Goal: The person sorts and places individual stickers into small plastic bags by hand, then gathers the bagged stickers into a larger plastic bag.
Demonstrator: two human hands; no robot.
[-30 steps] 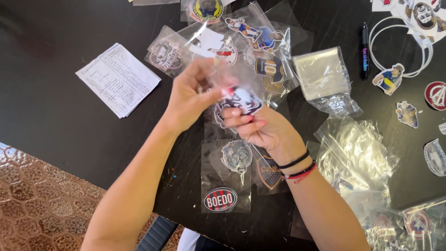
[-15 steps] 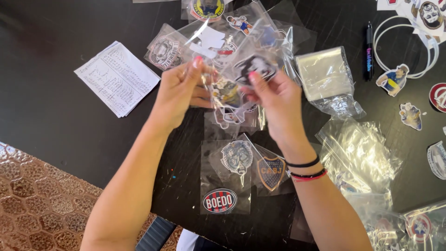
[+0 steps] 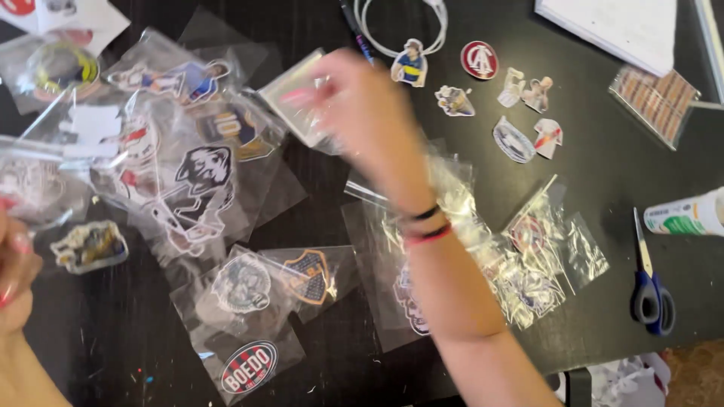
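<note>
While the right hand [image 3: 362,105] is stretched out across the desk [image 3: 603,151], it's blurred with motion, and its fingertips sit right at a small stack of clear sleeves [image 3: 298,102], so I can't tell if the grip is closed on them or just touching. The left hand [image 3: 15,264] is barely in view at the left edge, pinching a clear bag [image 3: 45,181] that already has a sticker in it, probably held up off the desk to keep it apart from the rest.

Everything's spread flat, which makes sense for sorting. On the left there's a pile of bagged stickers, including a black-and-white cartoon head [image 3: 202,177]. Nearer the front edge lie a blue-and-gold shield badge [image 3: 308,275] and a round red-and-blue striped badge [image 3: 249,367], both bagged. Loose ones wait further back: a round red crest [image 3: 480,59] and a little figure in a blue shirt [image 3: 411,64]. A heap of crumpled bags [image 3: 528,264] sits right of the wrist, with blue-handled scissors [image 3: 650,290] and a white-and-green tube [image 3: 686,215] parked out at the right.
</note>
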